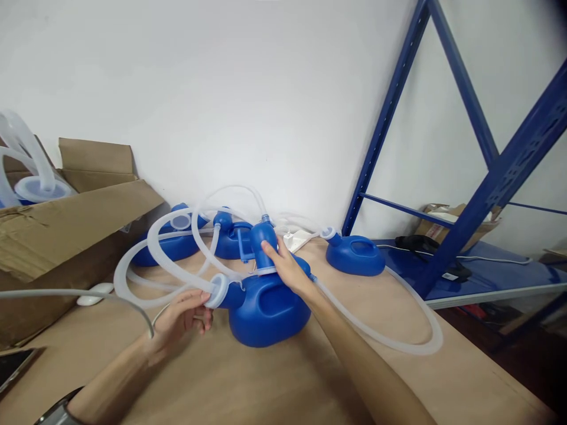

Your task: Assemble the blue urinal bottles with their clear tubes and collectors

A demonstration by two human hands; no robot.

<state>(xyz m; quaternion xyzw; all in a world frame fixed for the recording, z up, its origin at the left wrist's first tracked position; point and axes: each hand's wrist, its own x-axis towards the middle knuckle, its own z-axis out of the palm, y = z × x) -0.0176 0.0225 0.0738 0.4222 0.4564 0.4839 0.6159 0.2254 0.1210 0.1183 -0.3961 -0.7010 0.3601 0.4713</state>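
A blue plastic jug (266, 310) lies on the wooden table (274, 383) in front of me. My left hand (181, 321) pinches the translucent cap (217, 290) on its spout, where a clear hose (163, 260) joins. Over the blue funnel piece (262, 236) standing on top of the jug, my right hand (286, 265) rests with fingers curled round its base. A long clear hose (398, 339) loops off to the right from the jug.
Three more blue jugs lie behind: one (170, 245) at left, one (230, 236) in the middle, one (354, 255) at right. An open cardboard box (66, 230) holds more hoses at left. A blue metal rack (487, 183) stands right. A phone (13, 366) lies near the left edge.
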